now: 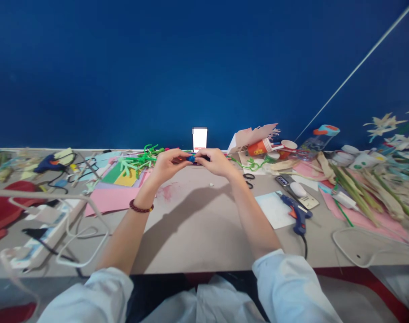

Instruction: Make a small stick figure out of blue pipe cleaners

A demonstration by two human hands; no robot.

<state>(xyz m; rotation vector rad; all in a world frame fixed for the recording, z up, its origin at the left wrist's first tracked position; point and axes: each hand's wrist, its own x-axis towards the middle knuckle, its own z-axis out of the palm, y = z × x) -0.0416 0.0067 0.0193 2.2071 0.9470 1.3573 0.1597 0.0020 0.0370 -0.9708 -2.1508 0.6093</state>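
Left hand (169, 165): fingers curled and pinched closed on the left side of a small blue ball (191, 158); the wrist wears a dark red beaded bracelet (141, 206).
Right hand (216, 162): fingers pinched closed from the other side, on the same ball and a dark piece (202, 158) beside it; the exact finger contact is too small to tell.
Held item: the blue ball sits between the fingertips at the hands' centre, above the table; its material is too small to tell.
Close by: green pipe cleaners (139, 160) lie at 10 o'clock, just behind the left hand, and a green twist (253, 163) lies at 3 o'clock.
Right side: black scissors (249, 181) lie at 4 o'clock, with a blue and orange hot glue gun (297, 213) beyond them on a pale card (275, 208). A white computer mouse (298, 189) rests on a phone-like device (285, 181) at 3 o'clock. Orange paper cups (260, 147) lie tipped over at 2 o'clock, and long leaf-like strips (354, 190) lie farther out at 3 o'clock.
Left side: pink paper (110, 199) and coloured card (120, 175) lie at 9 o'clock. A second glue gun (49, 163) lies farther out at 9 o'clock, and a white power strip (46, 233) at 8 o'clock.
Backdrop: a deep blue wall (204, 67) stands behind the table (197, 233).
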